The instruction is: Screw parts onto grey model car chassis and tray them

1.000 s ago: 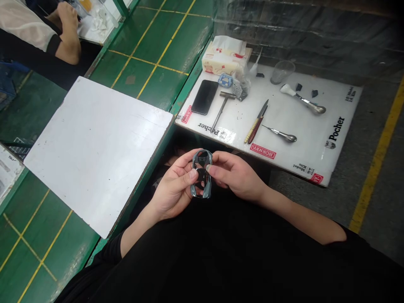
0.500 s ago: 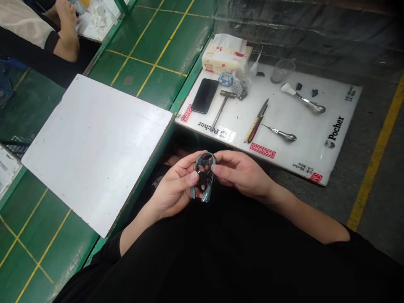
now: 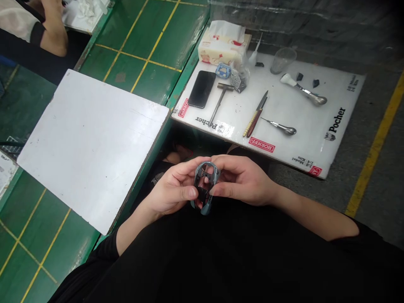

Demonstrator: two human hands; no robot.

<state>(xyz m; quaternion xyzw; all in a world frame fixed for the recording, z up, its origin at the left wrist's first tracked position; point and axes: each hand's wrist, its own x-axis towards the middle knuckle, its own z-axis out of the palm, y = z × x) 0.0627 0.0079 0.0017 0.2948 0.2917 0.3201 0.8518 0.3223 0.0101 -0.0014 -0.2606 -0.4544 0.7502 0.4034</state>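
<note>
A grey-blue model car body shell (image 3: 205, 207), open in the middle with black parts inside, is held between both hands above my lap. My left hand (image 3: 172, 188) grips its left side, the thumb pressing near a black part. On the other side my right hand (image 3: 243, 181) pinches the shell between thumb and fingers. Some of my fingertips are hidden behind it. Beyond the hands, on the white board, lie two knife-like tools (image 3: 257, 115), a fine-tipped metal tool (image 3: 282, 127) and a T-shaped metal tool (image 3: 221, 99).
The white printed board (image 3: 233, 136) also bears a phone (image 3: 202, 89), a tissue pack (image 3: 222, 44), a clear cup (image 3: 283, 61), a white-ended metal tool (image 3: 304, 90) and small dark pieces. A plain white board (image 3: 94, 143) lies left. Another person's arm (image 3: 55, 31) shows at upper left.
Both hands have come slightly nearer my body with the shell, which is now tilted differently. My right thumb has slid lower along its side. The view has shifted a little.
</note>
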